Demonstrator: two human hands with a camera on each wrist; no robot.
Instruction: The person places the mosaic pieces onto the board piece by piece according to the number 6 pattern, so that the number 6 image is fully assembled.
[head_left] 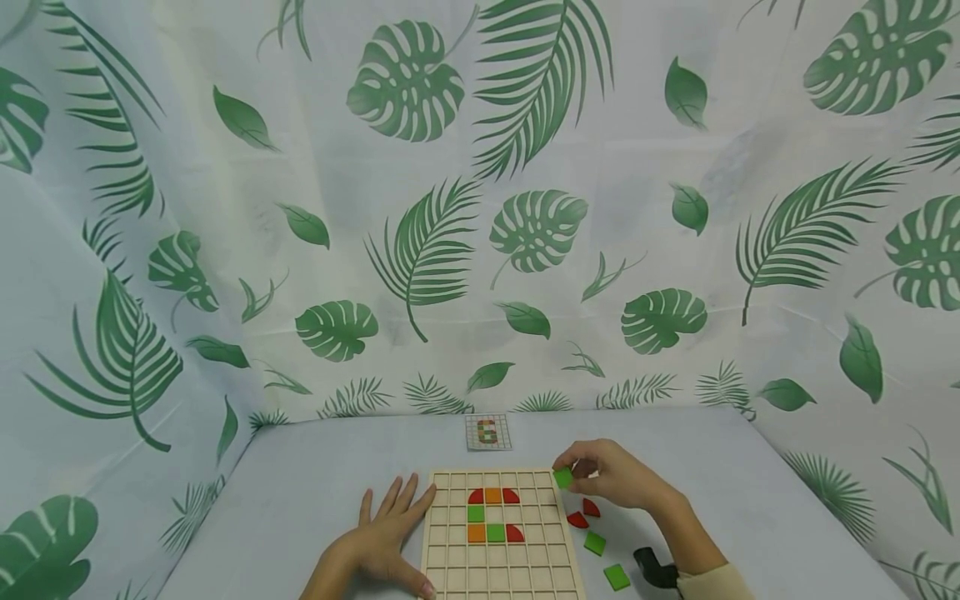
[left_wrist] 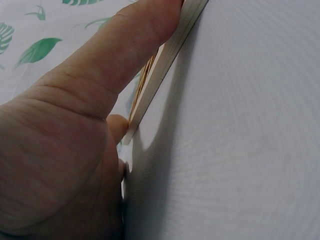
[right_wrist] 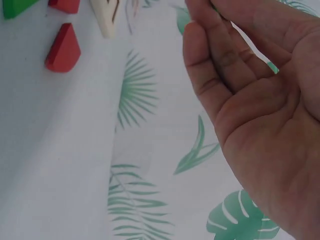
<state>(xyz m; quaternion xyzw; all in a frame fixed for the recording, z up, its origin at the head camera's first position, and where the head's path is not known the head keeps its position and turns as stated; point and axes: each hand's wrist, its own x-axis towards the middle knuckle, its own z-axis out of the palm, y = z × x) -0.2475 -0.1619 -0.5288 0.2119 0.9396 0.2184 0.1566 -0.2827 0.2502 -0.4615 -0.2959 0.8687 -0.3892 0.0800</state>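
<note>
A wooden grid board [head_left: 450, 577] lies on the table, with red quarter-round, orange square and green square tiles set in its cells. My left hand [head_left: 382, 537] rests at the board's left edge, fingers spread and thumb touching the side; in the left wrist view the thumb [left_wrist: 135, 42] lies against the board's edge [left_wrist: 160, 75]. Over the board's far right corner, my right hand [head_left: 611, 473] pinches a green square tile [head_left: 563, 477] between thumb and fingertips. In the right wrist view that tile is mostly hidden by the right hand [right_wrist: 265, 110].
Right of the board lie two red quarter-round tiles [head_left: 577, 520] and two green square tiles [head_left: 595, 543]. A small pattern card [head_left: 487, 432] lies beyond the board. Near the right wrist is a black object [head_left: 655, 568]. Leaf-printed cloth [head_left: 450, 375] walls in the table.
</note>
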